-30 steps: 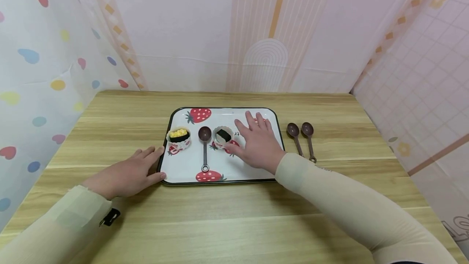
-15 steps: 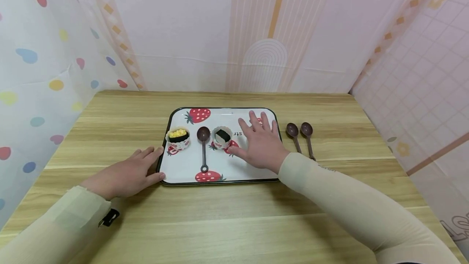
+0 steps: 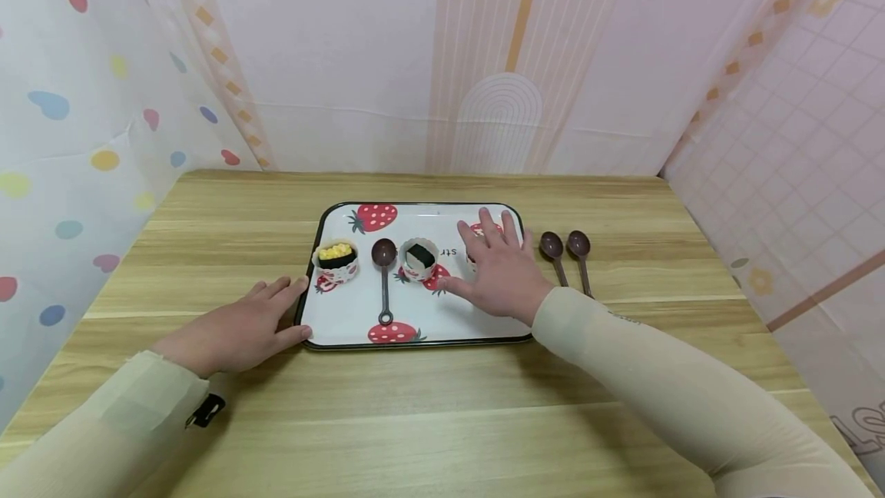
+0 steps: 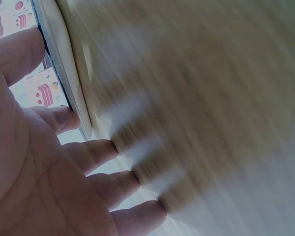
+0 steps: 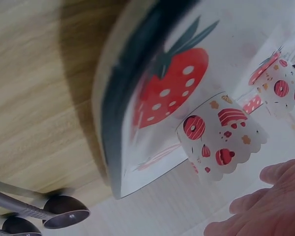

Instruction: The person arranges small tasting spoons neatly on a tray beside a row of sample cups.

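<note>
A white tray [image 3: 339, 313] with a dark rim and strawberry prints lies on the table. My left hand [image 3: 238, 329] rests at its left edge, thumb and index finger touching the rim, other fingertips on the wood. Over the tray's right part, my right hand [image 3: 501, 275] is spread above a printed paper cup [image 5: 219, 135], largely hidden from the head view. Left of it stand a cup [image 3: 419, 271] with a rice ball wrapped in seaweed [image 3: 420, 256] and a cup [image 3: 337, 273] with a yellow-topped sushi piece [image 3: 336, 252]. A brown spoon [image 3: 384, 275] lies between these two.
Two more brown spoons [image 3: 553, 248] lie on the wooden table [image 3: 442, 421], right of the tray and close to the right forearm. Patterned cloth [image 3: 346, 60] hangs behind the table and along both sides.
My right hand has shifted a little to the right, fingers still spread, and part of a cup now shows beside its fingers. The left hand has stayed at the tray's edge.
</note>
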A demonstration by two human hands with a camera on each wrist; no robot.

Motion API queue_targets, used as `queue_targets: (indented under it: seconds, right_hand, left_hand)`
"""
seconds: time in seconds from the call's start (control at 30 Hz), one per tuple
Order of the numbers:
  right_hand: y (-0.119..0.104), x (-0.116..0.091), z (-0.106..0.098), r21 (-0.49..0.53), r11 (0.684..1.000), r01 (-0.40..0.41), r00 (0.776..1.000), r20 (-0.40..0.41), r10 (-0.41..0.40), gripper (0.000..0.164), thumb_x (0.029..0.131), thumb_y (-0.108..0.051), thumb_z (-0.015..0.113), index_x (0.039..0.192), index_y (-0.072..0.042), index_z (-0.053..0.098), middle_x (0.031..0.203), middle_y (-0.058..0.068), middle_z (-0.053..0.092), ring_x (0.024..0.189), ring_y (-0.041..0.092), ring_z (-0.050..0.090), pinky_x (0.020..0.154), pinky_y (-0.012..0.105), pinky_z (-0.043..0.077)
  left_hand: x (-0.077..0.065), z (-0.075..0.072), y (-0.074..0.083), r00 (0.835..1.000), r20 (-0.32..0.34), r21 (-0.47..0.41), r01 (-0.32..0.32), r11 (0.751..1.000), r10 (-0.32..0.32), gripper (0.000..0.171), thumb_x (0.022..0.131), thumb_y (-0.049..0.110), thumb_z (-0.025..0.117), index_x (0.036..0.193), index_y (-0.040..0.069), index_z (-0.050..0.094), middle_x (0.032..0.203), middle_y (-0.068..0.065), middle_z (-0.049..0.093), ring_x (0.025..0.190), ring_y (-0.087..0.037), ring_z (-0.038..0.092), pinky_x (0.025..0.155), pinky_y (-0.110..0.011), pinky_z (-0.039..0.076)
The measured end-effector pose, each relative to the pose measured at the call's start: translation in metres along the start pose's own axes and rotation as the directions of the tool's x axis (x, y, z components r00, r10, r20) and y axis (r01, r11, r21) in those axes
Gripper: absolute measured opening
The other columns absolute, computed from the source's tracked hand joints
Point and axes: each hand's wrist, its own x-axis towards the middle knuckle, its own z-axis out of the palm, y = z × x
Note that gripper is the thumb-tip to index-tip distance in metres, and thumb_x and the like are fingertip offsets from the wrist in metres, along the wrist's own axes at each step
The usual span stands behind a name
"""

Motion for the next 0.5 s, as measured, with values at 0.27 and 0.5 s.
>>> queue_targets:
  seconds: [0.27, 0.5]
  right_hand:
    - [0.007, -0.001, -0.004, 0.0, 1.0, -0.027, 1.0, 0.014, 0.027, 0.1, 0.092, -0.084, 0.049, 0.17, -0.027, 0.021, 0.179, 0.013, 0.003, 0.164, 0.048, -0.003, 0.125, 0.077, 0.009]
    - [0.013, -0.003, -0.006, -0.003, 0.999, -0.039, 0.999, 0.025, 0.039, 0.097, 0.094, -0.082, 0.047, 0.17, -0.027, 0.021, 0.179, 0.013, 0.001, 0.163, 0.048, -0.007, 0.125, 0.078, 0.006]
  left_hand:
    - [0.0, -0.001, 0.001, 1.0, -0.003, -0.01, -0.009, 1.0, 0.009, 0.095, 0.101, 0.066, 0.056, 0.166, 0.002, 0.027, 0.165, -0.038, 0.027, 0.146, -0.069, 0.026, 0.112, -0.078, 0.035]
    - [0.0, 0.0, 0.001, 1.0, -0.026, -0.008, -0.016, 1.0, 0.016, 0.093, 0.101, 0.064, 0.057, 0.165, 0.002, 0.029, 0.164, -0.039, 0.029, 0.145, -0.07, 0.027, 0.111, -0.078, 0.037]
